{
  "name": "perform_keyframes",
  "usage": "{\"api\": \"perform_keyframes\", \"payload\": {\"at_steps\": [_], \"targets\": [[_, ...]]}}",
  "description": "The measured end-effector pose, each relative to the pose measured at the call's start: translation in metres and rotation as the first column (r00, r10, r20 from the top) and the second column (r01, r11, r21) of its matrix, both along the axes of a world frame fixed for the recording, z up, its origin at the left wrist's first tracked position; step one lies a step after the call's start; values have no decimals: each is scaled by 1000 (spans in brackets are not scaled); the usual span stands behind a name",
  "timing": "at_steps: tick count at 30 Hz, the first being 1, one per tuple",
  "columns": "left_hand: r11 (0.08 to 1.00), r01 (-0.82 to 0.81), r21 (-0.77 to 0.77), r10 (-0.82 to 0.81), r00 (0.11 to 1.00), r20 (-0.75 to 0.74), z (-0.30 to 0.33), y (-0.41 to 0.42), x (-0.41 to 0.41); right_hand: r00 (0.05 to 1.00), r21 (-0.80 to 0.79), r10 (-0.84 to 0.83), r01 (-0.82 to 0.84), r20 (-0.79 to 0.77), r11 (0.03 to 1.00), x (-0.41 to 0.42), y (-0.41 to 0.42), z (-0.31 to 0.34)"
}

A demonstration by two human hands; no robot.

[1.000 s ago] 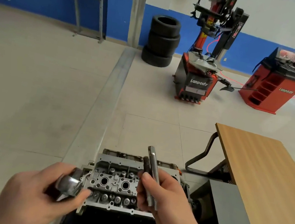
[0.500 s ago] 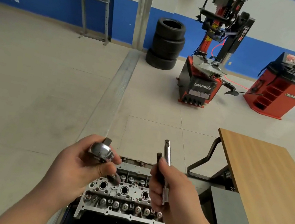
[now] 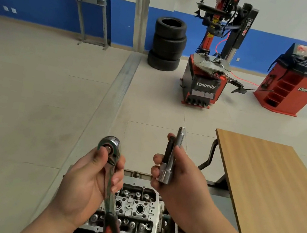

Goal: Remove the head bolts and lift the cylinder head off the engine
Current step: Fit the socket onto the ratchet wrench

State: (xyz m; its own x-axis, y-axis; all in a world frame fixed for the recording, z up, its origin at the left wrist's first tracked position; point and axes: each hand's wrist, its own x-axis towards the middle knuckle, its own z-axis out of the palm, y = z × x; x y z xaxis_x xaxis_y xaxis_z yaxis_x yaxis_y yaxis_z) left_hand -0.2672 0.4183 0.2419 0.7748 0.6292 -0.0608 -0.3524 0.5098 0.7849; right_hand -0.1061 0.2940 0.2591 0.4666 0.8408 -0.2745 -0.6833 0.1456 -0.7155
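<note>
A: Right, status?

B: Left hand (image 3: 86, 182) grips the ratchet (image 3: 111, 182), thumb on the drive head at 12 o'clock, handle trailing to 6. Right hand (image 3: 175, 175) pinches the extension bar (image 3: 171, 160) and a dark bit (image 3: 168, 149) together, fingers curled round both, long axes near vertical, socket end down at 6.

A: Relation for the join?

B: Bar sits at 3 o'clock of the ratchet head, close but apart. My read: the bar's end has to swing over to meet the drive.

A: Head?

B: Cylinder head (image 3: 132, 210) is below both hands, on the engine, not yet lifted; long axis 9-to-3. Left hand is nearer.
</note>
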Motion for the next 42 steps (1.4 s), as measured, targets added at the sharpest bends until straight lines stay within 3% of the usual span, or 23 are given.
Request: {"api": "perform_keyframes", "payload": {"at_steps": [4,8,13,16,25,32,36,39,42], "targets": [[997,-39,-64,37,998,-42,-4,-7,29,999,33,-15,14,51,999,18,-5,-5],[992,64,-113,-73,994,-77,-9,-1,45,987,17,-65,64,144,998,27,-1,-5],[902,266,-341,-230,963,143,-16,8,51,980,-86,-174,182,94,979,36,11,4],[858,353,-374,-281,930,236,-16,14,53,979,-92,-182,190,88,977,39,18,13],[758,468,-454,-383,883,272,-12,29,65,991,66,-129,126,45,990,27,37,26],[711,516,-477,-414,856,310,-15,23,73,948,-13,-309,311,82,950,22,49,30],[623,615,-484,-466,788,401,-13,22,73,885,-140,-381,427,267,893,17,54,26],[635,567,-525,-440,824,358,-15,25,72,809,-219,-330,479,487,850,11,54,23],[659,543,-520,-414,840,351,-12,28,70,777,-207,-280,461,563,863,7,52,20]]}}
